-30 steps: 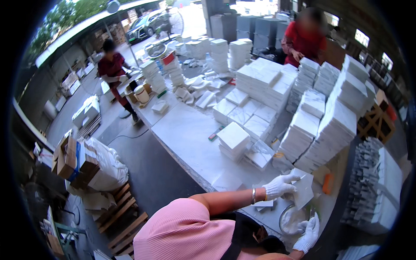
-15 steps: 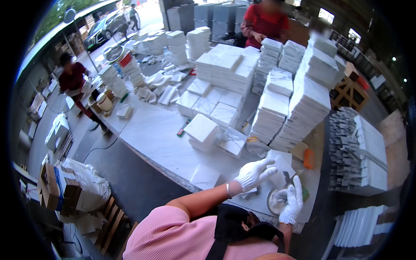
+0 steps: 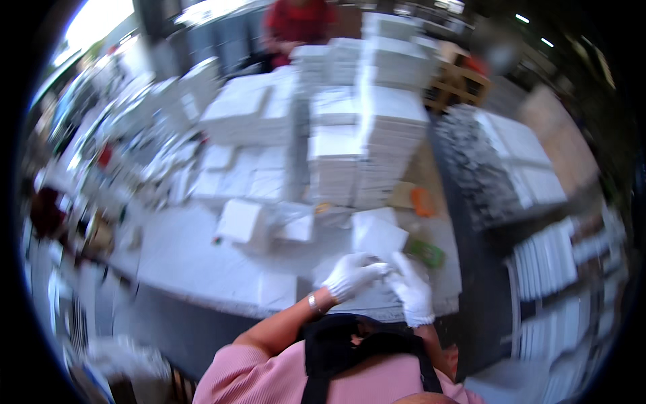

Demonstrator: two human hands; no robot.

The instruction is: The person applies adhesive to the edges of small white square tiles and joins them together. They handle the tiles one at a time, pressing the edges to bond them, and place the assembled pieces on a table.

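Observation:
The whole view is smeared by motion. My left hand (image 3: 354, 275), in a white knit glove, reaches in over the near edge of the worktable (image 3: 182, 252). Its fingers point right and look pinched together at the tips, on something too blurred to make out. Close beside it is my right hand (image 3: 412, 291), also gloved, its fingers angled up and left toward the left fingertips; their grip is unclear. White marble tiles (image 3: 378, 230) lie just beyond the hands. Past my right fingers sits a green packet-like thing (image 3: 425, 254). The round dish seen earlier is mostly hidden between the hands.
Tall stacks of marble tiles (image 3: 393, 128) rise at the back, with lower stacks (image 3: 239, 108) left of them. An orange block (image 3: 422, 202) lies near the right edge. A person in red (image 3: 296, 30) stands behind the table. Bundled slabs (image 3: 521, 161) stand at right.
The view has swung right, so the scene shifts left. My left hand has moved toward the right one, and their fingertips now nearly meet; my right hand has left its place over the dish.

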